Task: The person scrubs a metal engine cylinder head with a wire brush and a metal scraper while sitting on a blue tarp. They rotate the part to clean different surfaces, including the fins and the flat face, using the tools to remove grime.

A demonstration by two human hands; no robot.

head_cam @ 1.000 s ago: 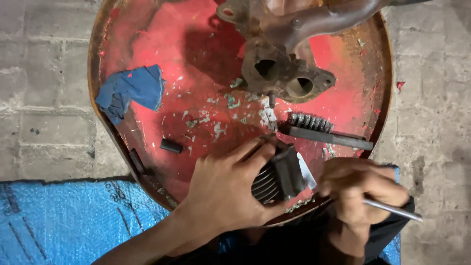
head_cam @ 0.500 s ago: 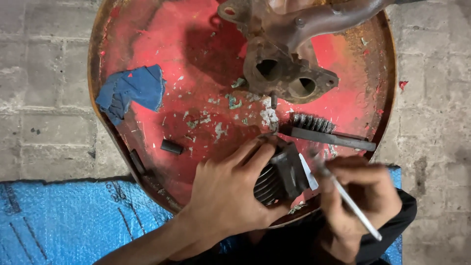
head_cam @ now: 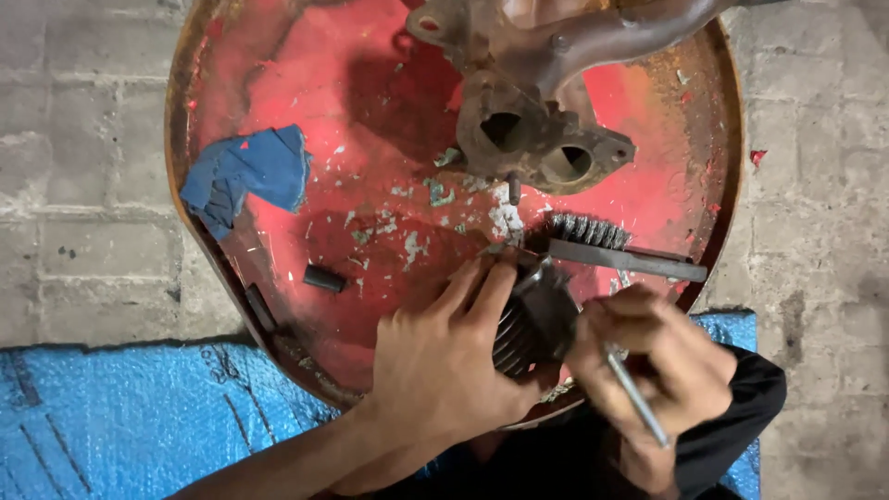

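Note:
My left hand [head_cam: 444,361] grips a dark ribbed metal part [head_cam: 530,326] at the near edge of a round red metal tray [head_cam: 306,65]. My right hand [head_cam: 653,356] is closed around a thin metal rod [head_cam: 637,398], its upper end against the ribbed part and its lower end pointing down toward me. A wire brush [head_cam: 611,248] lies just beyond both hands. A rusty manifold casting [head_cam: 546,139] with two round ports sits at the tray's far side.
A crumpled blue rag [head_cam: 248,174] lies on the tray's left. A small dark cylinder [head_cam: 324,278] rests left of my left hand. Blue tarp [head_cam: 111,417] covers the ground at lower left. Grey paving bricks [head_cam: 74,139] surround the tray.
My right hand has swung the rod from pointing out to the right to pointing down toward me, and moved closer to the ribbed part. My left hand keeps its grip.

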